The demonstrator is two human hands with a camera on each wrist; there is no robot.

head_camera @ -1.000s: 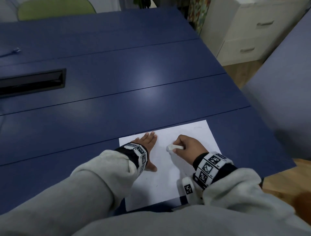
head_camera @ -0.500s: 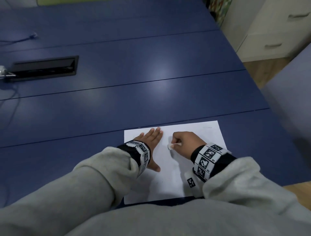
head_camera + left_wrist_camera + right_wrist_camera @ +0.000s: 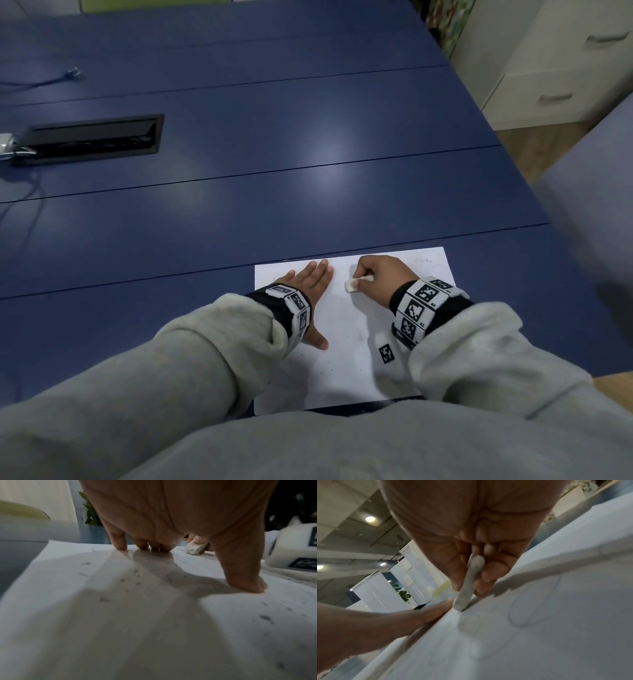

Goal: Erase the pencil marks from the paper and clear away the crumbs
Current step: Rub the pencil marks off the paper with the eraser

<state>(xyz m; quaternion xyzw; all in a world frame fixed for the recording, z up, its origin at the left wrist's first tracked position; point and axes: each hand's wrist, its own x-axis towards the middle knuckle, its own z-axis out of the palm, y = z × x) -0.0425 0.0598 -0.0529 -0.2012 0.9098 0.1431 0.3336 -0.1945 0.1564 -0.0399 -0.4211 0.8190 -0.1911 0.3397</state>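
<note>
A white sheet of paper [image 3: 346, 373] lies at the near edge of the blue surface [image 3: 274, 192], just in front of the person's grey sleeves. The left hand [image 3: 313, 291] lies flat on the sheet's left part, its fingers [image 3: 120, 543] straight and pressing down, the thumb splayed toward the person. The right hand [image 3: 383, 277] sits just beside it to the right, its fingers [image 3: 489, 573] curled round a small white eraser [image 3: 354, 283], pinching it between thumb and fingertips. The eraser's lower tip touches the paper (the right wrist view shows the contact most plainly), and its surface looks smudged grey. Faint pencil marks [image 3: 532, 601], looping oval outlines, remain on the sheet right next to the eraser's tip. Dark crumbs [image 3: 137, 574] lie scattered over the paper under and around the left hand, with more specks toward the sheet's near edge. Farther off on the surface, to the left, sits a black recessed cable tray [image 3: 92, 137], with a cable [image 3: 37, 82] beyond it.
</note>
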